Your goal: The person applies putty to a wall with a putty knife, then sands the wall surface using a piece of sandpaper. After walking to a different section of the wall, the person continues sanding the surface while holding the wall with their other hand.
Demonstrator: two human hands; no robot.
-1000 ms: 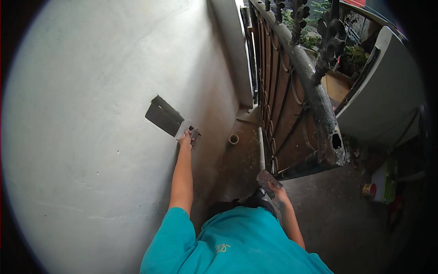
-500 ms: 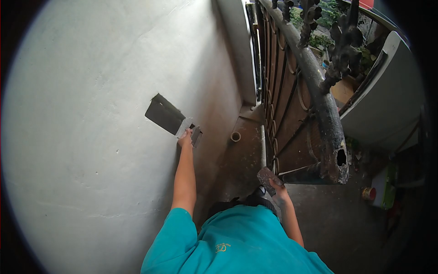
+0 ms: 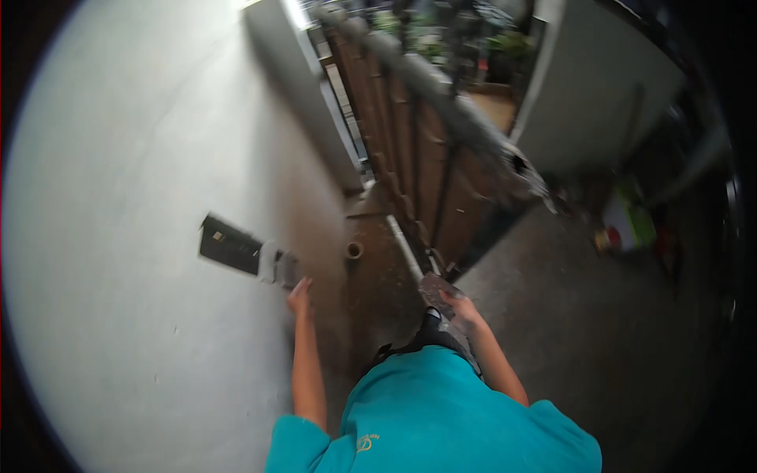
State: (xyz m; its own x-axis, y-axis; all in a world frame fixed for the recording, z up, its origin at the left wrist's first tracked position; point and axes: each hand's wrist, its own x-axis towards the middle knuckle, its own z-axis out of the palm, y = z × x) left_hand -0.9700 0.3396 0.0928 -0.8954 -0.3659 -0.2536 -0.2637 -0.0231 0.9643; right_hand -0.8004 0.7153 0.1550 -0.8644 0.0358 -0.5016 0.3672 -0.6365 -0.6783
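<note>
Grey block [image 3: 289,270] lies just far-left of the left hand [image 3: 300,296], the nearer (grip impossible to tell); the right hand [image 3: 465,310] grips a brown block [image 3: 435,289].

Big pale wall [image 3: 142,315] takes up the whole left side, going kinda brown and shadowy toward the far corner, where there's a light pillar [image 3: 303,98]. Near that is a brown metal gate [image 3: 430,173] with a chunky grey top rail [image 3: 441,91]. Floor's [image 3: 544,315] dark grey and pretty dim, tbh. Daylight's hitting the plants [image 3: 509,46] past the gate, and another pale wall [image 3: 595,87] sits off to the right, all a bit blurry.
</note>
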